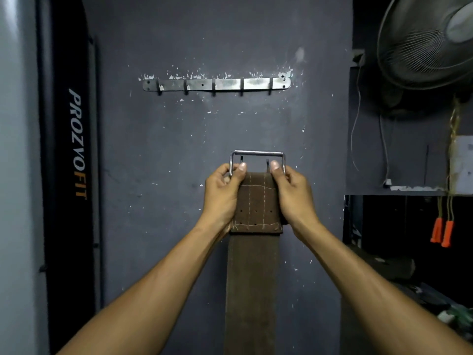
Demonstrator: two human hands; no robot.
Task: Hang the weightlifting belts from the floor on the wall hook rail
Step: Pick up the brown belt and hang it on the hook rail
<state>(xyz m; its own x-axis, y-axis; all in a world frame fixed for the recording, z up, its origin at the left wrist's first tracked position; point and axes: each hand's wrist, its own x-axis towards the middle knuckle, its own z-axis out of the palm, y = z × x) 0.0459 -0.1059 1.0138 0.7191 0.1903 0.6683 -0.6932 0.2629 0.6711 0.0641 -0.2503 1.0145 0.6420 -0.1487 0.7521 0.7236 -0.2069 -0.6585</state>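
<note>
Belt held up below the hook rail

Left hand (222,193) and right hand (294,193) gripping brown belt (256,201) by its buckle (257,156), long axis hanging vertical; wall hook rail (217,84) straight above, well apart, both hands equally near

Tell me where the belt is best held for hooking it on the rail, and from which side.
Probably at the stitched end just under the buckle, one hand per edge, as the left hand and right hand grip the belt now. That leaves the buckle's open frame free on top, facing the rail above, with the strap hanging straight down.
</note>
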